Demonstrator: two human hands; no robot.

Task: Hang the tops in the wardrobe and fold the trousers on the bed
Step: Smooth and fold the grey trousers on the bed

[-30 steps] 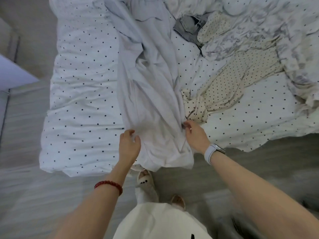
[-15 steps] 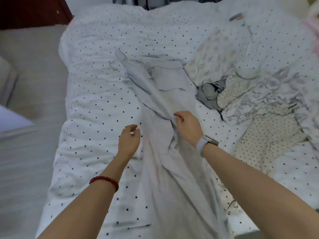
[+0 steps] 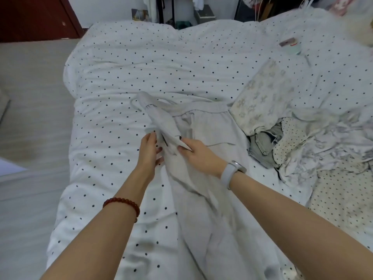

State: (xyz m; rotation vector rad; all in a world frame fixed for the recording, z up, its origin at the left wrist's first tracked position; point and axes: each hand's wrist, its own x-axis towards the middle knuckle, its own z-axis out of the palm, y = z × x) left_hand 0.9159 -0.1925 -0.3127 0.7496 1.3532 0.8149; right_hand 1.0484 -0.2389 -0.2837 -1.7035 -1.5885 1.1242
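Both hands have moved farther up the pale grey trousers (image 3: 203, 178) since a moment ago. The right hand (image 3: 198, 153) pinches a twisted fold of them; the left hand (image 3: 149, 151) rests just beside it, fingers straight against the cloth. The trousers lie lengthwise along the dotted bed (image 3: 113, 81), with a heap of other clothes (image 3: 282, 134) to the right.

- A bedroom in a home.
- A bed (image 3: 125, 63) with a dotted white duvet fills the view.
- Loose clothes (image 3: 282, 138) lie heaped on it.
- A dark red door (image 3: 30, 17) stands behind.
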